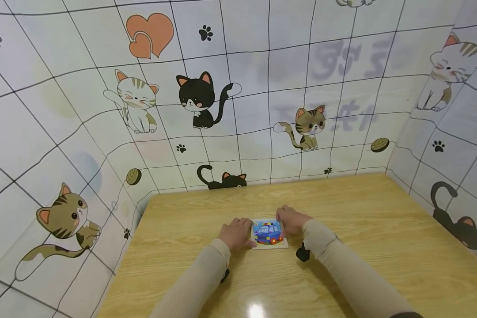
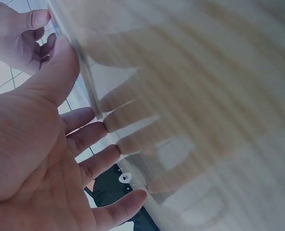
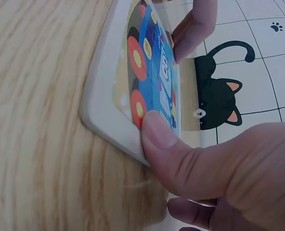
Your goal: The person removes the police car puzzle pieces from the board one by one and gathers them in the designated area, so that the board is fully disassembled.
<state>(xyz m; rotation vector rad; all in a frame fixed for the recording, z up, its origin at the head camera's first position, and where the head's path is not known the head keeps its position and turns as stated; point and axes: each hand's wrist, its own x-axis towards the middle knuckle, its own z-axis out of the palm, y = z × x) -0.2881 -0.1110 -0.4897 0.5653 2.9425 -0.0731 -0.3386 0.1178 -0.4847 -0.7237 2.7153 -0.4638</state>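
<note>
A small square puzzle board (image 1: 268, 233) with a blue car picture lies flat on the wooden table (image 1: 361, 229), between my two hands. My left hand (image 1: 235, 234) rests at its left edge. In the left wrist view this left hand (image 2: 46, 159) has straight spread fingers, and its thumb touches the board's thin edge (image 2: 82, 67). My right hand (image 1: 292, 221) covers the board's far right corner. Up close, my right hand (image 3: 219, 173) lays its thumb on the board (image 3: 109, 96) beside the picture, with its fingers curled at the edge.
Walls covered in cat-print sheeting (image 1: 198, 101) close in the table on the left, back and right. Black wrist mounts (image 1: 302, 254) sit under both sleeves. Bare wood (image 1: 381, 265) stretches to the right and toward the near edge, with a glare spot (image 1: 256, 309).
</note>
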